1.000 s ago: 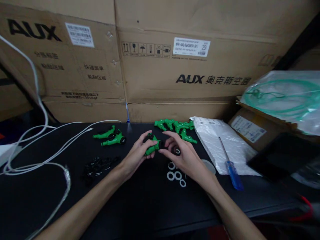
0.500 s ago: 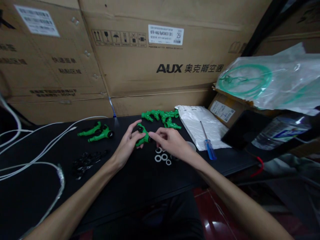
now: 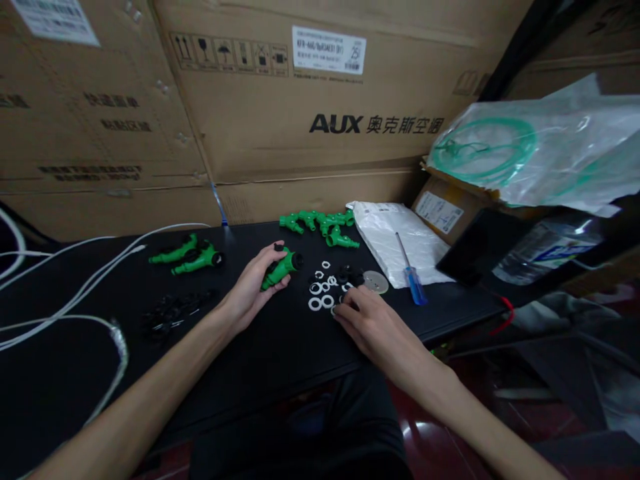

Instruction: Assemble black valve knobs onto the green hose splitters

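Several flat white rings (image 3: 321, 303) lie in a loose group on the black surface (image 3: 280, 340), and the right hand (image 3: 373, 323) is at their near edge. It has just come away from the green branched plastic fitting (image 3: 283, 265); its fingers are bent inward, and I cannot tell whether they pinch a ring. The left hand (image 3: 250, 287) alone supports the fitting now, fingers closed around its body, the black end tilted up and to the right. Attention seems to have passed from the fitting to the loose pieces.

To the left sits a heap of small black parts (image 3: 173, 313), with two green fittings with black ends (image 3: 197, 261) beyond it. On the right, a blue-handled screwdriver (image 3: 415, 287) overlaps a white plastic mailer (image 3: 380, 227). Farther back, bare green fittings (image 3: 343, 238) lie before a large brown cardboard box (image 3: 260, 133).
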Motion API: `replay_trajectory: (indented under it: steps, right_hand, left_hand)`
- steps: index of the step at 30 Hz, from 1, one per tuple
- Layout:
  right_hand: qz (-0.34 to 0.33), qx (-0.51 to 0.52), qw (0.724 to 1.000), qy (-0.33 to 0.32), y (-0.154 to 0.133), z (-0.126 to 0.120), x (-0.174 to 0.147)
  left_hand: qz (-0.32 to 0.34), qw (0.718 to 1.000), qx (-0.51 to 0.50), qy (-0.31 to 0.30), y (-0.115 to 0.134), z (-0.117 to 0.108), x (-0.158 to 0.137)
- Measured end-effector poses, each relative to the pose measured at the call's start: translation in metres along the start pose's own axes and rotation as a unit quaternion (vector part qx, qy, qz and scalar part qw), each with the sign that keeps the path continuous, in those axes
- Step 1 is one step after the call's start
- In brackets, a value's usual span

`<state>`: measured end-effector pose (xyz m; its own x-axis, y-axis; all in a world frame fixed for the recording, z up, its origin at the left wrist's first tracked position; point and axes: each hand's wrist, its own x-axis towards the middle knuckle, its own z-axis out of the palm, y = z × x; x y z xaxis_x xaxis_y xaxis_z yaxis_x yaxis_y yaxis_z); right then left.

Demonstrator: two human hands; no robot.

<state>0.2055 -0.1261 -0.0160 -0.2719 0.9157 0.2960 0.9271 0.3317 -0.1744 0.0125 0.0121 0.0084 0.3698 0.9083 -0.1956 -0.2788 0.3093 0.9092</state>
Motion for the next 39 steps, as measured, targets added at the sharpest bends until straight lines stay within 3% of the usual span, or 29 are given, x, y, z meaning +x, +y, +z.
replay_trajectory:
  steps: [4, 7, 11, 14, 19, 25, 31, 35, 39]
  right_hand:
    - [-0.010, 0.031, 0.999, 0.003, -0.005, -0.002, -0.003]
    - [-0.013, 0.118, 0.992, 0.041, -0.010, -0.012, 0.002]
    - [0.001, 0.224, 0.961, 0.165, -0.014, -0.019, 0.033]
    - [0.005, 0.279, 0.942, 0.187, -0.012, -0.011, 0.064]
    - [-0.012, 0.325, 0.933, 0.156, -0.001, 0.002, 0.088]
    - [-0.032, 0.399, 0.913, 0.076, 0.015, -0.008, 0.110]
    - [-0.002, 0.533, 0.846, -0.018, 0.028, -0.005, 0.140]
    - [0.014, 0.576, 0.813, -0.082, 0.031, -0.003, 0.137]
    - [0.022, 0.599, 0.793, -0.104, 0.033, -0.004, 0.129]
  left_hand:
    - [-0.012, 1.000, -0.002, -0.006, 0.000, 0.001, -0.001]
    - [-0.013, 1.000, -0.003, -0.020, -0.002, 0.000, 0.000]
    - [-0.019, 0.999, -0.002, -0.027, -0.003, 0.000, -0.001]
    - [-0.028, 0.999, -0.005, -0.027, -0.001, -0.001, -0.002]
    - [-0.016, 1.000, 0.000, -0.027, 0.000, -0.003, 0.000]
    - [-0.022, 1.000, -0.005, -0.022, 0.000, -0.005, 0.003]
    - [-0.024, 0.999, 0.009, -0.028, 0.001, -0.009, 0.007]
    - [-0.010, 0.999, 0.025, -0.017, 0.002, -0.007, 0.007]
    - [-0.003, 1.000, 0.015, 0.025, 0.003, -0.003, 0.006]
